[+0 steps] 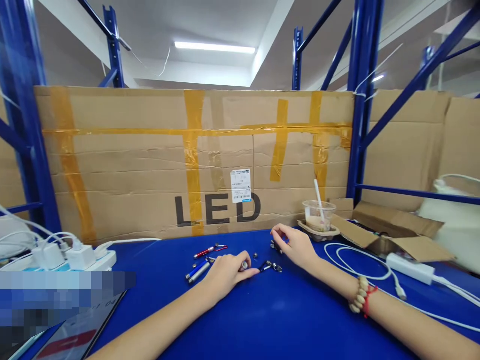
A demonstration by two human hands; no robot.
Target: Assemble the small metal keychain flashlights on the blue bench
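Note:
My left hand (227, 274) rests on the blue table with its fingers curled round a small metal cylinder (244, 265), whose round end faces out. Beside its knuckles lie a blue penlight-like tube (197, 270), a silver tube (199, 273) and a red tube (204, 252) with a small clip and strap. Between the hands are a dark strap with metal clasps (270, 266) and a tiny metal piece (255, 255). My right hand (296, 246) is bent down over small dark and metal parts (275, 246); its fingers are curled, and what they grip is partly hidden.
A plastic cup with a straw (318, 215) stands in a carton holder at the back right. Near it are an open cardboard box (405, 235), a white adapter (410, 268) and looped cables. A power strip (105, 261) and a tablet-like screen (80, 325) are at left. A large carton (150, 175) closes the back.

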